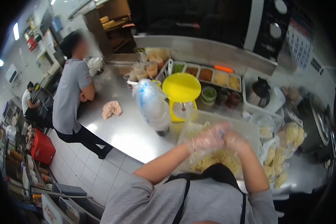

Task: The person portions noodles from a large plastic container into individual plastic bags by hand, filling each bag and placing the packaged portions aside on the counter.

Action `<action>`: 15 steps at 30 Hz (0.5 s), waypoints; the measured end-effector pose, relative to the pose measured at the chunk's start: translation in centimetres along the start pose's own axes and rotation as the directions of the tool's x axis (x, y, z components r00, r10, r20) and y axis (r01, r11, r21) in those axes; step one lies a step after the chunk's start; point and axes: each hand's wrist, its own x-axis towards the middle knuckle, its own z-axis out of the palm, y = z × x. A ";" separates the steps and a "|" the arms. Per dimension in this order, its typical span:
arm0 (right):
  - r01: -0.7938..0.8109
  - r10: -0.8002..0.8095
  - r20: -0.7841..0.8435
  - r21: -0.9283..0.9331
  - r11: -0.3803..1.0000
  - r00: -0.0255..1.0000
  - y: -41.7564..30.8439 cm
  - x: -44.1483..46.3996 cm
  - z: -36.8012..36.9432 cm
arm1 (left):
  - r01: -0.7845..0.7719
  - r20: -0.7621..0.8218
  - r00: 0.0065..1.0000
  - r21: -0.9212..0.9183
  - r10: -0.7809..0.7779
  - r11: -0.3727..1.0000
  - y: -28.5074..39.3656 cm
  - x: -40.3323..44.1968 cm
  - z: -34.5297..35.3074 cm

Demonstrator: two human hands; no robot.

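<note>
My left hand (205, 139) and my right hand (236, 141), both in clear plastic gloves, meet above a translucent plastic tub (250, 128). Their fingers are closed together; a small pale, bluish patch shows between them, too blurred to name. Beneath the hands, yellow noodles (216, 158) lie in the tub, partly hidden by my hands and the black apron. Just behind the tub stands a yellow kitchen scale (182, 87) with a round pan. Left of the scale is a stack of clear plastic bags or containers in a blue-printed wrapper (151, 104).
Topping trays (206, 74) line the back of the steel counter (128, 138). A pink cloth (112, 109) lies to the left, near a co-worker (71, 89) leaning there. Bagged noodles (276, 160) and a large cooker (315, 127) stand right. Another person (29, 100) works far left.
</note>
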 end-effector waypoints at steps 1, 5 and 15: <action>0.042 -0.044 0.042 0.040 0.998 0.998 0.3 -0.2 -0.8 | 0.091 -0.041 0.994 -0.141 -0.097 0.986 0.0 0.0 -0.3; 0.441 -0.236 -0.496 0.349 0.827 0.836 1.7 -2.8 -4.7 | 0.021 -0.113 0.991 -0.359 -0.066 0.933 2.5 -1.7 -3.1; 0.240 0.230 -0.628 0.572 0.785 0.743 0.7 -3.4 1.8 | 0.165 -0.276 0.916 -0.401 -0.291 0.901 4.2 -0.6 -0.8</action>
